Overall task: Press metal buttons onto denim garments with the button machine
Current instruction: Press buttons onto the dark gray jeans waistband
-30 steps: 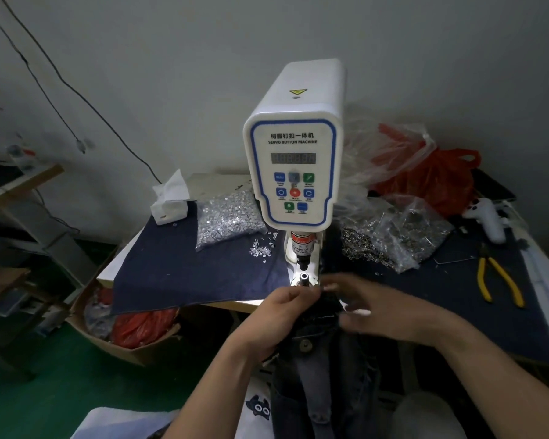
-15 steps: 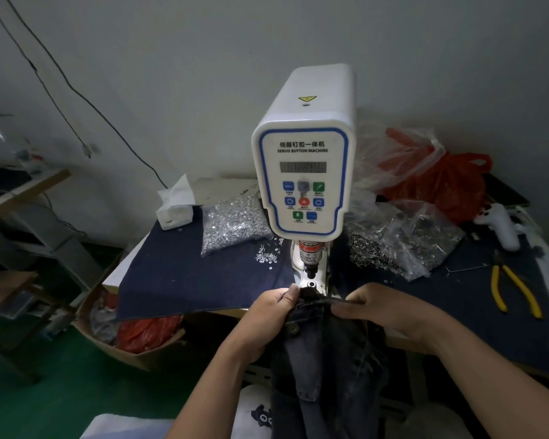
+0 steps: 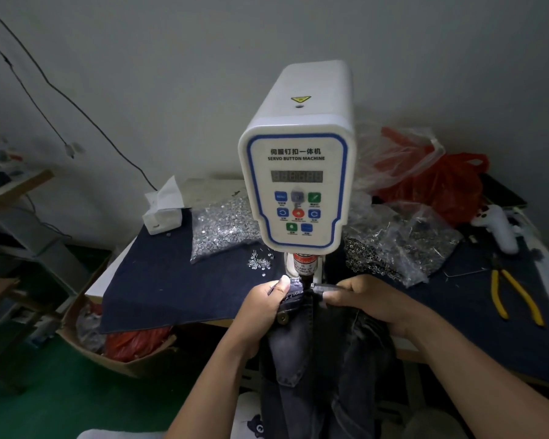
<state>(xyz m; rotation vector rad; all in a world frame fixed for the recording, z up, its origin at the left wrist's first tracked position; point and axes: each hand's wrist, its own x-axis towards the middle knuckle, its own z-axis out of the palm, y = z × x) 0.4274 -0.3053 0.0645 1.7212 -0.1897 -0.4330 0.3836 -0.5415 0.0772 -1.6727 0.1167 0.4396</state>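
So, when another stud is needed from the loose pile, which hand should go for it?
Left. The left hand grips the denim garment just below the loose studs; the right hand would have to cross the button machine.

Small garment workshop, probably a back room: servo button machine [image 3: 298, 172] on a cloth-covered table [image 3: 159, 289]; bags of metal buttons [image 3: 222, 229] beside it; yellow pliers [image 3: 514, 296]; cardboard box [image 3: 114, 353] of scraps on green floor [image 3: 45, 400].

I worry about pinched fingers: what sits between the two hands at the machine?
In the head view, the press head comes down on the denim waistband, between the left hand and right hand.
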